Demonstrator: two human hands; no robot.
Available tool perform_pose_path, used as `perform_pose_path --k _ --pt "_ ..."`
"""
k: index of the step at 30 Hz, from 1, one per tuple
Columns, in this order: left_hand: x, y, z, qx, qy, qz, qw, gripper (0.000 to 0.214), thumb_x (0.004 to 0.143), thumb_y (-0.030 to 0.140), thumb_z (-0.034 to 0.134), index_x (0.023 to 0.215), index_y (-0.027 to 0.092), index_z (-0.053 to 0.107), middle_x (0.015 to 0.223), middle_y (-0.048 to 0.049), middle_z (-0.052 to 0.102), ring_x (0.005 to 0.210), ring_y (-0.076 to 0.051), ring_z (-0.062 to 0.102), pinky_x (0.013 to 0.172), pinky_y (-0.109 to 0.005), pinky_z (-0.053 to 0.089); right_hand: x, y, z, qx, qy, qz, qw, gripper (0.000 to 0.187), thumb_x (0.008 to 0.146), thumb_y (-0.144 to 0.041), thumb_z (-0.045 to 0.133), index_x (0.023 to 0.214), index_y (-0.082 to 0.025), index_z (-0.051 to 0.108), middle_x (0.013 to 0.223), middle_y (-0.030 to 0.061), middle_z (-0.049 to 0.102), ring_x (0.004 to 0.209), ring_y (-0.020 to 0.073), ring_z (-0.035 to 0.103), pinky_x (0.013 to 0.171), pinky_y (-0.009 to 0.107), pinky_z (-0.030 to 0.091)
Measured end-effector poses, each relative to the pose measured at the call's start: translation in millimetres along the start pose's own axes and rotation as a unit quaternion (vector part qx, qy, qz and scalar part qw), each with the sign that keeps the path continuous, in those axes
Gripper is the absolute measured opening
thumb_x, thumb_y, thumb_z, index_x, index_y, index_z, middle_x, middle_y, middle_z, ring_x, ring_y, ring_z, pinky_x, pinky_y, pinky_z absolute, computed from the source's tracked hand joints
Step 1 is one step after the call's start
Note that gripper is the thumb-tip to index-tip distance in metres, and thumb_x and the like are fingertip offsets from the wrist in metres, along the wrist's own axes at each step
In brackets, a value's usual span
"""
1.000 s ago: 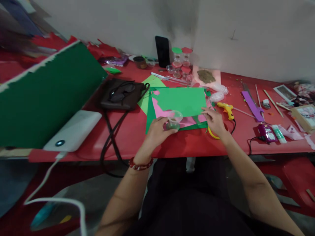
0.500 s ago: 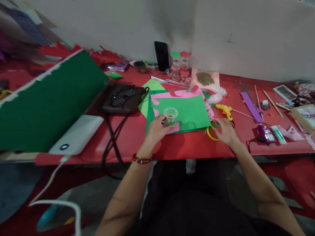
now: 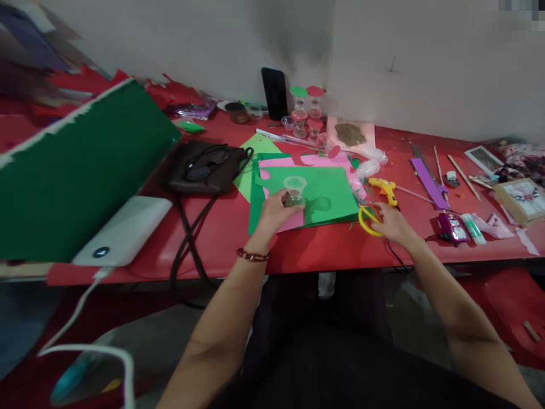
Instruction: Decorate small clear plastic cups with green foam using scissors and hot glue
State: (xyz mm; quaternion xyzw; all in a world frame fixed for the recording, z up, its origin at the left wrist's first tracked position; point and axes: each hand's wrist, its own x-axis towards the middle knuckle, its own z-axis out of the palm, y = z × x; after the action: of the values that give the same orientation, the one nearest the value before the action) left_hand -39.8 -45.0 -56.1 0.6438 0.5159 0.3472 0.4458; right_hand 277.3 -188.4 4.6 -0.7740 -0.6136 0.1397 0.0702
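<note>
My left hand (image 3: 279, 213) is closed around the lower part of a pair of clear plastic cups (image 3: 295, 187), joined base to base like an hourglass. The cups stand upright over the front left of a green paper sheet (image 3: 330, 187). My right hand (image 3: 394, 224) grips the scissors (image 3: 368, 220), which have yellow and red handles. Their blades point left toward the sheet's right edge. Pink paper (image 3: 292, 220) shows under and in front of the cups.
Near my right hand lies a yellow glue gun (image 3: 384, 187). A dark bag (image 3: 206, 167) with sunglasses sits left of the papers. At the back, a phone (image 3: 275, 94) leans on the wall beside several paired cups (image 3: 307, 111). A white power bank (image 3: 123, 230) lies at left.
My right hand has picked the scissors up a little, and their yellow handle shows more fully. My left hand keeps its hold on the cups. The view has shifted slightly.
</note>
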Motion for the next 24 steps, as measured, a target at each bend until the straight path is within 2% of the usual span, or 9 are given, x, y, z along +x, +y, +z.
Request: perform_pose_path --k 7,11,13,16,18,19,21,23,24 --pt "-2 7 0.2 -0.006 0.011 -0.005 1.0 0.042 0.065 0.033 0.084 0.103 0.02 0.073 0.094 -0.0039 0.078 0.089 -0.023 0.071 0.083 -0.036 0.053 -20 11 -27 0.026 -0.005 0.064 0.998 0.07 0.079 -0.025 0.074 0.148 -0.017 0.062 0.118 0.0123 0.079 0.105 0.03 0.075 0.091 0.039 0.057" --pt "-1 8 1.7 -0.004 0.018 0.0 1.0 0.039 0.064 0.031 0.085 0.099 0.02 0.073 0.092 -0.004 0.078 0.088 -0.023 0.071 0.083 -0.036 0.053 -33 23 -29 0.173 -0.01 0.057 0.983 0.071 0.073 -0.022 0.074 0.144 -0.021 0.065 0.11 0.0072 0.079 0.095 0.025 0.073 0.085 0.036 0.058" --pt "-2 7 2.8 0.004 0.015 0.005 1.0 0.038 0.064 0.032 0.084 0.098 0.021 0.073 0.089 -0.0027 0.077 0.085 -0.022 0.07 0.081 -0.036 0.053 -39 23 -28 0.313 -0.027 0.057 0.948 0.073 0.07 -0.02 0.075 0.142 -0.022 0.065 0.103 0.0045 0.077 0.083 0.0194 0.07 0.075 0.031 0.057" --pt "0 5 3.5 0.006 0.006 0.011 1.0 0.039 0.065 0.035 0.084 0.1 0.022 0.073 0.088 -0.0018 0.076 0.081 -0.021 0.068 0.081 -0.036 0.054 -50 14 -26 0.502 -0.068 0.086 0.858 0.073 0.064 -0.023 0.082 0.135 -0.022 0.067 0.082 -0.0029 0.067 0.054 0.0085 0.052 0.049 0.021 0.043" --pt "4 6 2.4 0.001 0.009 0.014 1.0 0.04 0.066 0.035 0.084 0.103 0.022 0.073 0.092 -0.0028 0.076 0.083 -0.021 0.068 0.083 -0.037 0.055 -59 6 -20 0.571 -0.095 0.097 0.81 0.061 0.063 -0.028 0.085 0.122 -0.021 0.07 0.07 -0.0071 0.058 0.045 0.0044 0.038 0.041 0.017 0.031" --pt "9 8 1.4 0.006 0.02 0.018 1.0 0.04 0.067 0.035 0.084 0.104 0.022 0.074 0.096 -0.004 0.075 0.086 -0.022 0.069 0.084 -0.038 0.055 -62 2 -17 0.587 -0.102 0.096 0.797 0.055 0.064 -0.03 0.085 0.117 -0.02 0.071 0.068 -0.0075 0.057 0.043 0.0036 0.035 0.04 0.017 0.029" --pt "22 12 -1.5 0.043 0.06 0.028 0.997 0.038 0.066 0.032 0.086 0.101 0.022 0.074 0.104 -0.0068 0.073 0.095 -0.025 0.069 0.089 -0.04 0.057 -67 -2 -8 0.578 -0.095 0.084 0.806 0.054 0.068 -0.033 0.082 0.119 -0.02 0.072 0.07 -0.0053 0.061 0.043 0.0045 0.039 0.039 0.017 0.031" --pt "41 18 -4.0 0.094 0.1 0.04 0.99 0.034 0.063 0.029 0.089 0.092 0.021 0.073 0.11 -0.0095 0.071 0.105 -0.029 0.068 0.094 -0.043 0.057 -69 -4 1 0.513 -0.054 0.045 0.856 0.064 0.071 -0.031 0.078 0.134 -0.022 0.069 0.086 0.0012 0.072 0.055 0.0106 0.058 0.047 0.02 0.047" --pt "53 20 -4.8 0.104 0.101 0.044 0.988 0.033 0.061 0.028 0.09 0.088 0.021 0.072 0.109 -0.0103 0.071 0.108 -0.032 0.067 0.096 -0.045 0.056 -69 -5 6 0.461 -0.03 0.018 0.887 0.069 0.073 -0.029 0.075 0.141 -0.022 0.066 0.098 0.0046 0.076 0.07 0.0158 0.069 0.057 0.025 0.057"
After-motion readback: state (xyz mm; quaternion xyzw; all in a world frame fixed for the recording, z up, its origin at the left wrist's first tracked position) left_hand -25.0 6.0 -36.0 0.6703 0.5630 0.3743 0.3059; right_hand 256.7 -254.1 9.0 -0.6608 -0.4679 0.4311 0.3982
